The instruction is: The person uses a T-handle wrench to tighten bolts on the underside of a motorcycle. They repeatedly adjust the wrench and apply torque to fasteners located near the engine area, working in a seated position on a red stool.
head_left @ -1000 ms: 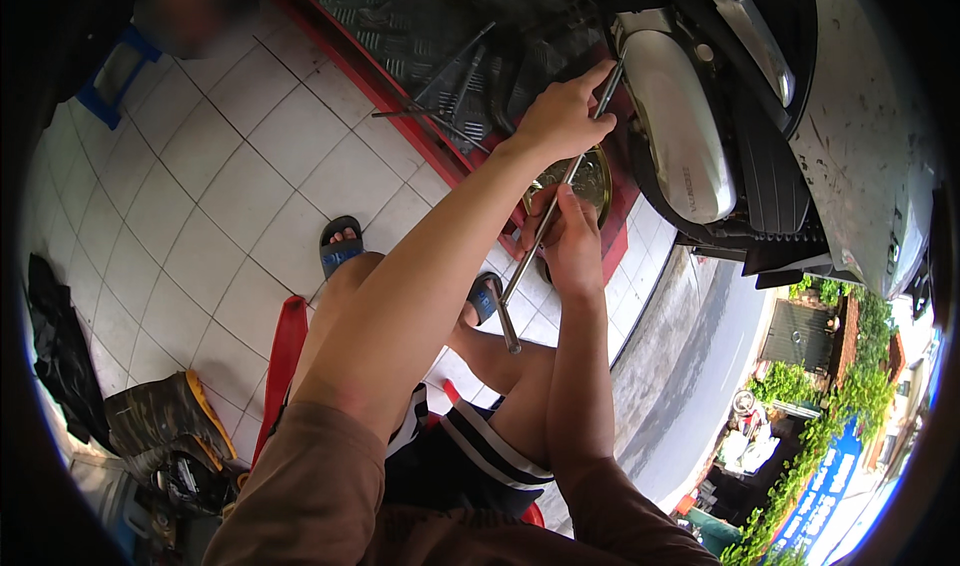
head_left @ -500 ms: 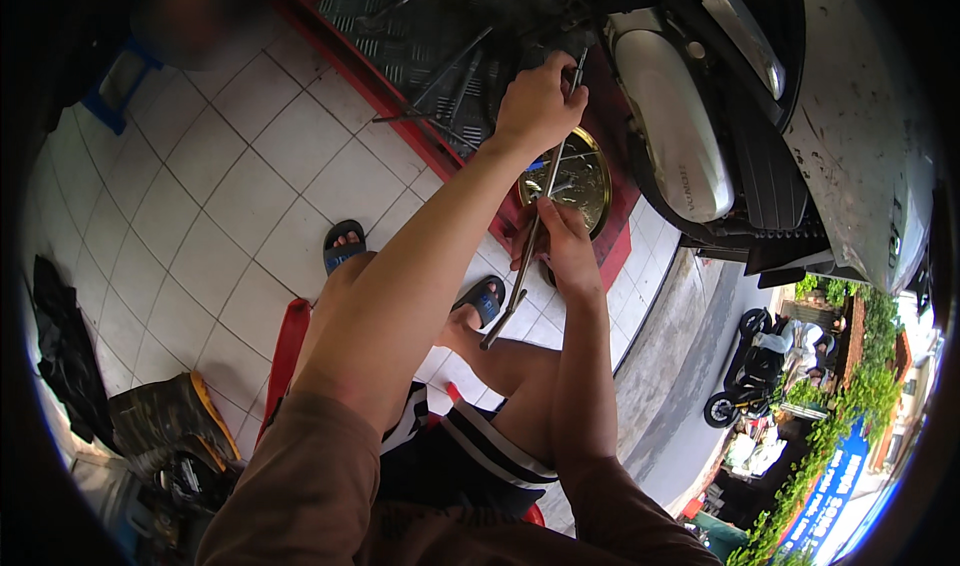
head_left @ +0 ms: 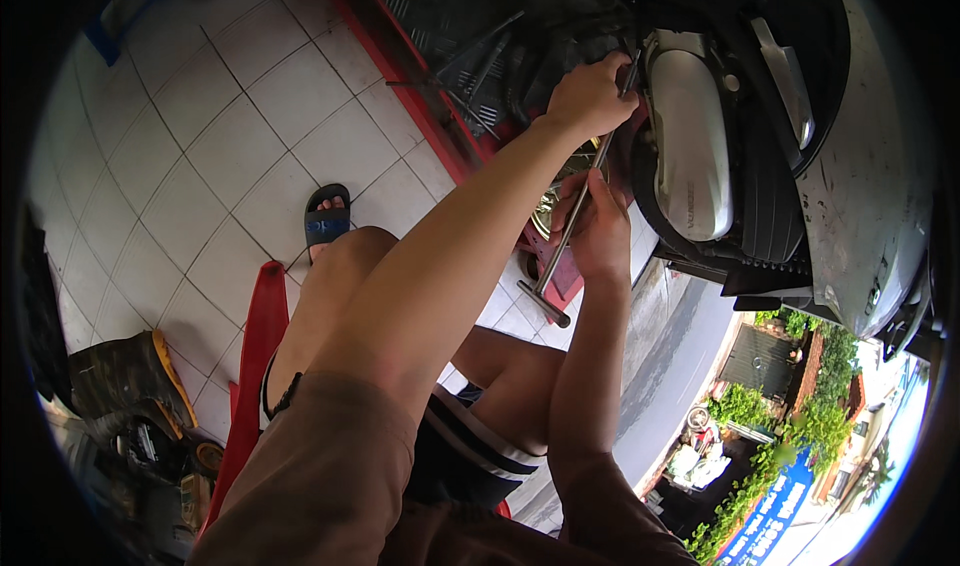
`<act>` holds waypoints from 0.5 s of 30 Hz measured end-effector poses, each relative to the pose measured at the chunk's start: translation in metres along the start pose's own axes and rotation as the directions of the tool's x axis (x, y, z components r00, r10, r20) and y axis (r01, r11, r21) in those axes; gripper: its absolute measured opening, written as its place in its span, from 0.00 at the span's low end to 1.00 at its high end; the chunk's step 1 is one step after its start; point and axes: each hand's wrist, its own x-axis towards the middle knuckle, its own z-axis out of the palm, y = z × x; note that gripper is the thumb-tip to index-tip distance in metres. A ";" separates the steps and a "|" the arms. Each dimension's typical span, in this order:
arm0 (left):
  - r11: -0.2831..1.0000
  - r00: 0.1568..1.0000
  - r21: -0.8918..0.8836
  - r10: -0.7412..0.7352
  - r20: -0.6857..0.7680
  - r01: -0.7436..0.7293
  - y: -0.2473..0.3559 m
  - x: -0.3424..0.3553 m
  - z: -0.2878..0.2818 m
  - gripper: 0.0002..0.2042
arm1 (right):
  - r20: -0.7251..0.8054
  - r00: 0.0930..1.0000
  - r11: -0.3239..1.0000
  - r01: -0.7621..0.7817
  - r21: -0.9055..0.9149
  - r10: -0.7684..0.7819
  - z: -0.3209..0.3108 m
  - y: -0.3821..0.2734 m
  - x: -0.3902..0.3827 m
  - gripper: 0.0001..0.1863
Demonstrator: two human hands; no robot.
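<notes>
A long steel T-handle wrench (head_left: 545, 304) runs from my lower legs up toward the scooter, beside its silver engine cover (head_left: 690, 141). My left hand (head_left: 590, 96) is closed on the upper shaft, close to the scooter's underside; whether the wrench's tip engages anything is unclear. Lower down, my right hand (head_left: 595, 226) grips the same shaft with bent fingers, above the crossbar. Behind my hands, a round gold-coloured dish (head_left: 545, 209) is mostly hidden.
A red-edged platform with dark checkered plate (head_left: 420, 116) holds several thin tools. Red plastic (head_left: 255, 366) is beside my leg, a blue stool (head_left: 105, 36) stands top left, boots (head_left: 120, 386) lie lower left. Tiled floor (head_left: 190, 186) borders a road (head_left: 650, 366) at right.
My hands and the wrench appear further right as the whole view shifts. The dish is more hidden than half a second ago, and the motorbike seen then on the road is out of sight.
</notes>
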 end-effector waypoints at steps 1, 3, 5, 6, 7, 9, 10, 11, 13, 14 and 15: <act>1.000 1.000 -0.021 -0.015 -0.015 0.014 -0.001 0.003 -0.001 0.26 | 0.008 1.000 1.000 0.002 -0.017 -0.002 0.000 -0.004 0.004 0.23; 0.996 0.998 -0.071 -0.051 -0.034 0.048 -0.002 0.009 -0.003 0.26 | 0.014 1.000 0.999 0.000 -0.052 0.001 0.003 -0.013 0.010 0.23; 0.996 0.999 -0.076 -0.045 -0.016 0.044 0.001 0.019 -0.003 0.27 | -0.028 1.000 0.997 0.012 -0.073 -0.014 0.008 -0.019 0.015 0.23; 0.995 0.999 -0.093 -0.041 0.007 0.042 0.004 0.024 -0.002 0.27 | -0.039 0.999 0.997 0.025 -0.074 -0.028 0.008 -0.020 0.018 0.23; 0.993 0.999 -0.109 -0.037 0.029 0.040 0.007 0.028 -0.002 0.28 | -0.050 0.998 0.997 0.037 -0.074 -0.041 0.008 -0.023 0.020 0.23; 0.990 0.997 -0.118 -0.069 0.034 0.072 0.009 0.035 0.001 0.27 | -0.052 0.998 0.994 0.039 -0.103 -0.045 0.009 -0.027 0.026 0.24; 0.989 0.997 -0.127 -0.073 0.008 0.073 0.009 0.035 0.002 0.26 | -0.064 0.997 0.995 0.035 -0.098 -0.041 0.010 -0.027 0.028 0.24; 0.989 0.997 -0.134 -0.073 -0.020 0.070 0.008 0.037 0.003 0.25 | -0.075 0.996 0.995 0.036 -0.092 -0.043 0.010 -0.028 0.030 0.24; 0.985 0.995 -0.146 -0.095 -0.009 0.093 0.006 0.038 0.004 0.25 | -0.053 0.998 0.998 0.043 -0.048 -0.046 0.011 -0.027 0.034 0.23; 0.986 0.995 -0.136 -0.102 -0.003 0.101 0.005 0.038 0.005 0.25 | -0.056 0.998 0.999 0.041 -0.011 -0.042 0.012 -0.025 0.037 0.22; 0.986 0.994 -0.125 -0.110 0.003 0.109 0.004 0.038 0.005 0.25 | -0.058 0.998 0.999 0.039 0.026 -0.038 0.013 -0.024 0.039 0.22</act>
